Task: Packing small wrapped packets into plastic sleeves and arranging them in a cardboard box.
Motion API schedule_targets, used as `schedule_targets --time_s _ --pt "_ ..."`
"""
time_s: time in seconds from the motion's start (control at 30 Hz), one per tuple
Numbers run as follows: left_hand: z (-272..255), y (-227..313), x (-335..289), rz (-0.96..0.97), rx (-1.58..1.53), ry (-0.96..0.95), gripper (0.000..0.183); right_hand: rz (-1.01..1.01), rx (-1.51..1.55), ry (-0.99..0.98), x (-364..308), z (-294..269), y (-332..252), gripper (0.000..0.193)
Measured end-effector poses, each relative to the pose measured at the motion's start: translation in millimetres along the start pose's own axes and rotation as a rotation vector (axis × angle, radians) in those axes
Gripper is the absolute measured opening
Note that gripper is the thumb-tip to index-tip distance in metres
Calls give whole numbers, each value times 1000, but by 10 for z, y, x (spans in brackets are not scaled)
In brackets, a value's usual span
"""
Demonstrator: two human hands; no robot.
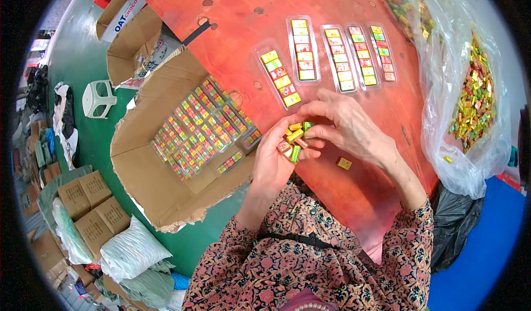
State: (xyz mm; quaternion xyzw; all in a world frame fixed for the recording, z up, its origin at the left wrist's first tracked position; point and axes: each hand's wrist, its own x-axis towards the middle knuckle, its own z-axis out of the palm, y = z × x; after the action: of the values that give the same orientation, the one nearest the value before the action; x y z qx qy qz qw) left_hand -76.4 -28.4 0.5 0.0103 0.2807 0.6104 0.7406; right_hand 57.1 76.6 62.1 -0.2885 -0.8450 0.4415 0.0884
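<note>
My left hand (269, 159) is cupped around a small heap of foil-wrapped blocks (295, 135) in gold, green and red. Over that heap, my right hand (354, 128) has its thumb and finger closed on a small green block (307, 126). A single yellow block (344, 162) lies on the red table below my right hand. Just beyond my hands, a clear plastic tray (280, 78) holds a row of such blocks. Several more filled trays (338, 60) stand side by side to its right.
On the left, an open cardboard box (149, 192) contains many filled trays (200, 124). A clear plastic bag (437, 106) of loose blocks (474, 98) spreads over the table's right side. A white stool (98, 98), brown cartons (102, 208) and a white sack (133, 247) occupy the green floor.
</note>
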Motion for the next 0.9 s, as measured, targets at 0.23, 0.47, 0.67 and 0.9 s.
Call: schedule_targets --time_s 0.23,0.47,0.67,0.9 --pt "-13 -7 -5 18 -64 11 38 -162 -145 201 -55 145 -18 28" --pt "55 -4 -12 2 -116 78 40 -253 -186 197 -52 219 -109 26" --pt "26 -11 -7 29 -133 51 42 -138 -104 148 7 203 -85 12" --pt "-1 -18 -6 23 -67 2 44 -130 134 155 27 152 -52 12"
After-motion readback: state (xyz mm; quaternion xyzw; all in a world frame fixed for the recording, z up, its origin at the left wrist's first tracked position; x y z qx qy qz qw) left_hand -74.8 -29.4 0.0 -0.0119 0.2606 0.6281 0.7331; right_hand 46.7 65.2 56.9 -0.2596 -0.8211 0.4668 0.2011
